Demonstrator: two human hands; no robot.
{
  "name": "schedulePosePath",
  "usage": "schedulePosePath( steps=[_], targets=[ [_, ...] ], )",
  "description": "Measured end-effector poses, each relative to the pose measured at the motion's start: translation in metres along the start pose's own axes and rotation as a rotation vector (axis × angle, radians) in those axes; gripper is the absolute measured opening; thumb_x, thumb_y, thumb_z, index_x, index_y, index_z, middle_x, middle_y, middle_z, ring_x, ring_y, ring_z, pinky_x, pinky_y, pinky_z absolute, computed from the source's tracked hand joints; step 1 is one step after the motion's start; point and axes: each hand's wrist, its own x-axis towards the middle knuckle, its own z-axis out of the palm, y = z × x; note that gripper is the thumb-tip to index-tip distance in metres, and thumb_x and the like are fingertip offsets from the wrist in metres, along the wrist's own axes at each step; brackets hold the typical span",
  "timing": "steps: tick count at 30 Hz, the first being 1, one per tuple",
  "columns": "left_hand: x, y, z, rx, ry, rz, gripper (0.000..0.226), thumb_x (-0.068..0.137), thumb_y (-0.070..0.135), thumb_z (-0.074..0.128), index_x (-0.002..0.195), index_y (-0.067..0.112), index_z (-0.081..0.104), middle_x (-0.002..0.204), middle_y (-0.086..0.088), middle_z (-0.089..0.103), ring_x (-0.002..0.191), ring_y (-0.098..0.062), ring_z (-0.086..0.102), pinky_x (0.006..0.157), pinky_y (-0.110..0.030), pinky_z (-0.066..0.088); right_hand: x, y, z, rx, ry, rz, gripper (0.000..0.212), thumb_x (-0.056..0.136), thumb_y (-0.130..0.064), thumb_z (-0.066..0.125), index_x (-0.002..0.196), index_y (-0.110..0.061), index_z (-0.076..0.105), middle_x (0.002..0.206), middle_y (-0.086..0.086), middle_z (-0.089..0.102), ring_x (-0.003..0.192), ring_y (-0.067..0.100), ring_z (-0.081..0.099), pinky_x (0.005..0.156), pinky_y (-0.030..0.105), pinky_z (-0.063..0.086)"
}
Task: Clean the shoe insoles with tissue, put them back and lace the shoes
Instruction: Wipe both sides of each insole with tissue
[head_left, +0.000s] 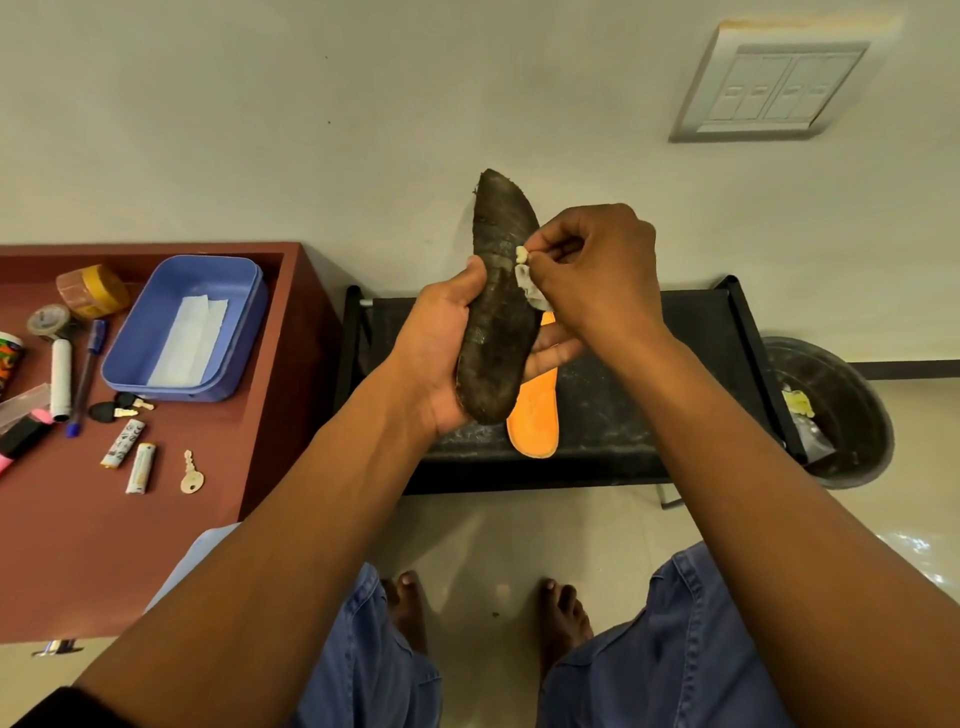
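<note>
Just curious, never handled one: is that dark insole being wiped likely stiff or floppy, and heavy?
Probably light: the left hand alone holds the dark insole up by its lower half. It seems fairly firm, since its free upper half stands unsupported while the right hand rubs tissue against it. Thin, so likely bendable.

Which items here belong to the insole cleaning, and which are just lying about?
Job:
dark insole, held by left hand
tissue piece, pinched by right hand
orange insole on black rack
tissue sheet in blue box

Lying about:
key
batteries
pens
tape rolls
</note>
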Motion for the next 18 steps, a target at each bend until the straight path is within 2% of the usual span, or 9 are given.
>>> schedulePosePath(
  steps=[3,6,8,10,13,15,18],
  targets=[
    [-0.001,0.002,-0.001,-0.006,0.0,0.014,0.058,0.11,0.049,0.026,0.139,0.009,0.056,0.135,-0.021,0.065,0.124,-0.039,0.064,0.112,-0.057,0.043,0.0,-0.002,0.0,0.037,-0.079,0.049,0.012,0.086,-0.014,0.075,0.082,-0.024,0.076,0.073,-0.014,0.067,0.069,0.004,0.068,0.064,0.019,0.055],
    [-0.001,0.003,-0.004,0.002,0.023,0.049,0.059,0.11,0.048,0.024,0.131,0.008,0.063,0.13,-0.018,0.069,0.121,-0.033,0.066,0.102,-0.057,0.051,-0.005,-0.011,-0.002,0.136,-0.213,0.158,0.009,0.088,-0.009,0.076,0.086,-0.018,0.077,0.08,-0.003,0.071,0.064,0.013,0.072,0.051,0.031,0.061],
    [0.0,0.005,-0.006,0.008,0.065,0.058,0.061,0.11,0.048,0.025,0.125,0.008,0.067,0.127,-0.017,0.071,0.119,-0.031,0.067,0.099,-0.056,0.053,-0.009,-0.018,-0.003,0.194,-0.304,0.193,0.007,0.087,-0.007,0.077,0.089,-0.013,0.078,0.08,0.0,0.071,0.059,0.012,0.072,0.047,0.029,0.058],
    [0.002,0.007,-0.008,0.009,0.115,0.055,0.064,0.109,0.049,0.028,0.113,0.006,0.076,0.117,-0.017,0.074,0.108,-0.03,0.073,0.097,-0.05,0.056,-0.013,-0.021,-0.002,0.171,-0.379,0.112,0.008,0.083,-0.008,0.081,0.088,-0.014,0.08,0.078,-0.001,0.073,0.062,0.007,0.071,0.054,0.025,0.057],
    [0.005,0.01,-0.011,-0.013,0.145,0.063,0.072,0.109,0.048,0.032,0.086,0.002,0.082,0.094,-0.016,0.077,0.081,-0.027,0.077,0.08,-0.039,0.062,-0.022,-0.023,0.001,0.213,-0.463,0.003,0.012,0.079,-0.008,0.082,0.082,-0.019,0.081,0.076,-0.002,0.076,0.07,0.01,0.073,0.066,0.031,0.062],
    [0.006,0.011,-0.012,-0.022,0.161,0.077,0.071,0.109,0.048,0.033,0.086,0.001,0.081,0.092,-0.016,0.077,0.079,-0.027,0.077,0.08,-0.039,0.061,-0.026,-0.023,0.002,0.25,-0.43,-0.013,0.013,0.079,-0.008,0.082,0.081,-0.02,0.08,0.074,-0.003,0.076,0.068,0.009,0.072,0.069,0.032,0.063],
    [0.007,0.008,-0.011,0.006,0.168,0.078,0.065,0.109,0.05,0.031,0.101,0.004,0.077,0.098,-0.014,0.076,0.086,-0.025,0.076,0.084,-0.039,0.06,-0.031,-0.025,0.007,0.222,-0.316,-0.014,0.012,0.08,-0.01,0.081,0.082,-0.022,0.079,0.075,-0.008,0.074,0.069,0.006,0.071,0.072,0.03,0.063]
  ],
)
